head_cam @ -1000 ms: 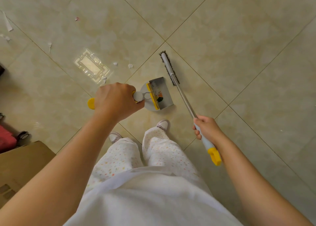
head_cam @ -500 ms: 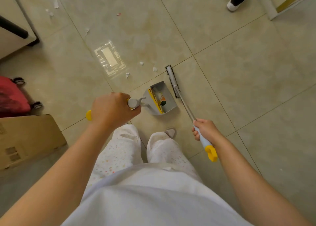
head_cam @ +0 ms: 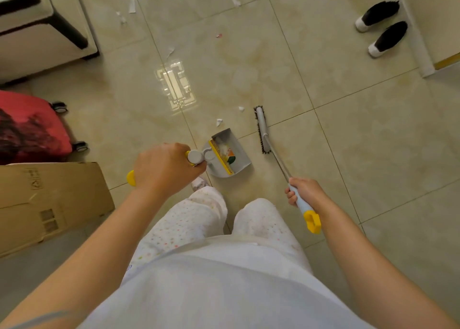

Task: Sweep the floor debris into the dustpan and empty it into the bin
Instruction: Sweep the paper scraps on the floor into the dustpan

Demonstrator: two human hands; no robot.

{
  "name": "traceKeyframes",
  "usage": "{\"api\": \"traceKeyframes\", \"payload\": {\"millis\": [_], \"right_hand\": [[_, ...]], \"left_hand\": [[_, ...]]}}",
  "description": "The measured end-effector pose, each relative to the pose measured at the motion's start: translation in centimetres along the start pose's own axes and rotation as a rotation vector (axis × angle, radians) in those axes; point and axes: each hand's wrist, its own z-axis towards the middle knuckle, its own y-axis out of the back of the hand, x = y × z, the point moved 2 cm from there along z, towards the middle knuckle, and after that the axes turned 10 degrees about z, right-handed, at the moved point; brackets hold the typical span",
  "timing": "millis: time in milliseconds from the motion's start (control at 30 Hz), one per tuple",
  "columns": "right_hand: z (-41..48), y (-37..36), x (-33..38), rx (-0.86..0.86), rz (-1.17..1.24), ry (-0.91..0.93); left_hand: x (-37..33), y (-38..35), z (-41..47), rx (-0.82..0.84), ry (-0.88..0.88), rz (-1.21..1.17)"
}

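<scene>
My left hand (head_cam: 163, 169) grips the long handle of a grey dustpan (head_cam: 236, 154) with a yellow comb edge; the pan rests on the tiled floor just ahead of my feet and holds some white and coloured scraps. My right hand (head_cam: 305, 191) is closed around the pale grip of a broom handle with a yellow end. The broom head (head_cam: 261, 129) lies on the floor just right of the pan, apart from it. Two white paper bits (head_cam: 219, 122) lie just beyond the pan's mouth. More torn paper scraps (head_cam: 132, 4) are scattered farther off at the upper left.
A cardboard box (head_cam: 49, 204) lies at the left, a red wheeled suitcase (head_cam: 29, 129) behind it. A cabinet with dark legs (head_cam: 49, 29) stands at the upper left. Another person's feet in black-and-white shoes (head_cam: 380, 29) stand at the upper right beside a door frame (head_cam: 420, 54).
The view has swung, bringing the cabinet, suitcase, box and the other person's feet into sight. Dustpan and broom stay side by side in my hands, now nearer the two paper bits.
</scene>
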Motion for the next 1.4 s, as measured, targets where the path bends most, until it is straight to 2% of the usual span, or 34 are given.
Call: {"api": "traceKeyframes", "payload": {"millis": [200,433,700,867,1167,1400], "right_hand": [[0.4,-5.6,1.7,-0.059,-0.025,0.062],[2.3,-8.5,4.2,-0.128,-0.122,0.138],[5.1,-11.2,8.8,-0.097,-0.211,0.092],[5.9,-13.3,9.5,-0.015,-0.220,0.006],[2.8,-15.6,11.1,0.289,-0.113,-0.217],[0.8,-16.8,11.2,0.286,-0.246,-0.101]], "left_hand": [[5.3,0.1,2.1,0.006,0.045,-0.015],[7.5,0.5,3.7,-0.002,0.089,0.011],[8.6,1.2,7.0,0.019,0.188,-0.017],[8.5,1.8,8.4,0.010,0.186,-0.010],[8.6,2.6,8.5,0.014,0.183,-0.008],[9.9,2.9,7.6,0.019,0.277,-0.048]]}}
